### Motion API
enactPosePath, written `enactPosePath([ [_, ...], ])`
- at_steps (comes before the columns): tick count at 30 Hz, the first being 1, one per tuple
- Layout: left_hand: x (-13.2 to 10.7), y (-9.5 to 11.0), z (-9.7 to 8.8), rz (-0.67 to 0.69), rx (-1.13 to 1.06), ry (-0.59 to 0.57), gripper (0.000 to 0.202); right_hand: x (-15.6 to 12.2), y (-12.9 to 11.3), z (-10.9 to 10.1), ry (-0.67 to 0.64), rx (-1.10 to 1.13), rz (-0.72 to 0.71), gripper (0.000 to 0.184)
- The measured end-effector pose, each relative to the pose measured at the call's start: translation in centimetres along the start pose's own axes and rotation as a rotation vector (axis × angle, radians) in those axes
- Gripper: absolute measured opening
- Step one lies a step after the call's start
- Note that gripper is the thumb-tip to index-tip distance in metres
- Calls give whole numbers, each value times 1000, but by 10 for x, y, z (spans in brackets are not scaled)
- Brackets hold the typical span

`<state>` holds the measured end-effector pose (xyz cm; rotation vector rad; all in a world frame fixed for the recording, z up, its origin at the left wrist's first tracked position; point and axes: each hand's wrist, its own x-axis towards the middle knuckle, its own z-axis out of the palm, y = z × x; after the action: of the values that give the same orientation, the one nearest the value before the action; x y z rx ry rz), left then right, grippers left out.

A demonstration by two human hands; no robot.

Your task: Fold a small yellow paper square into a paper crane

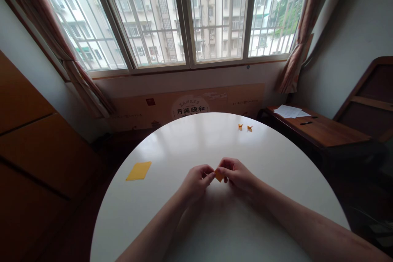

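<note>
Between my two hands, just above the middle of the white table, is a small folded piece of orange paper (219, 175) with a diamond-like outline. My left hand (199, 178) pinches its left corner between thumb and fingers. On the other side my right hand (235, 172) grips it, thumb on the face toward me and fingers curled behind. Part of the paper is covered by the fingers. Two small folded orange paper birds, one paper bird (240, 127) and another paper bird (249, 129), stand near the far right edge.
A stack of yellow paper squares (138, 171) lies on the left of the round white table (172, 147). To the right stands a low wooden table (334, 131) with white sheets (291, 111) on it. A barred window and a printed cardboard panel (245, 96) are behind.
</note>
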<state>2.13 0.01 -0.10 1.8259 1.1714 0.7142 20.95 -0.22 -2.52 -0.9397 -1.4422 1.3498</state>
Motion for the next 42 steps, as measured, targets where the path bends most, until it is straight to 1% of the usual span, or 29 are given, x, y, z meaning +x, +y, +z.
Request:
enactPosePath([
  [3, 1, -4, 1, -51, -40, 5, 28, 1, 2, 1, 28, 8, 8, 33],
  [7, 3, -6, -1, -107, -102, 21, 32, 2, 5, -2, 99, 12, 29, 30],
  [9, 3, -7, -2, -119, -132, 28, 33, 3, 6, -5, 110, 11, 22, 32],
  [12, 4, -7, -3, -126, -176, 31, 33, 3, 5, -9, 81, 6, 6, 36],
  [15, 4, -9, -2, -137, -204, 29, 32, 1, 4, -11, 42, -3, -9, 35],
  [21, 4, -11, -2, -133, -235, 17, 31, -3, 2, -9, -38, -62, -51, 20],
  [24, 3, -10, -2, -139, -255, 11, 31, -4, 2, -8, -65, -86, -66, 19],
  [29, 1, -2, -3, -176, -323, 8, 31, -6, 4, -7, -93, -129, -104, 19],
  [33, -1, 5, -7, -236, -408, -34, 32, -5, 5, -7, -83, -182, -180, 14],
  [35, -2, 5, -9, -266, -448, -52, 36, -3, 6, -7, -77, -204, -212, 12],
  [37, -2, 5, -9, -291, -486, -49, 42, -2, 7, -7, -70, -212, -225, 15],
  [39, -1, 3, -9, -304, -509, -29, 43, -2, 6, -7, -54, -211, -224, 23],
  [42, -1, 2, -8, -305, -507, -5, 40, -3, 4, -9, -16, -199, -153, 34],
])
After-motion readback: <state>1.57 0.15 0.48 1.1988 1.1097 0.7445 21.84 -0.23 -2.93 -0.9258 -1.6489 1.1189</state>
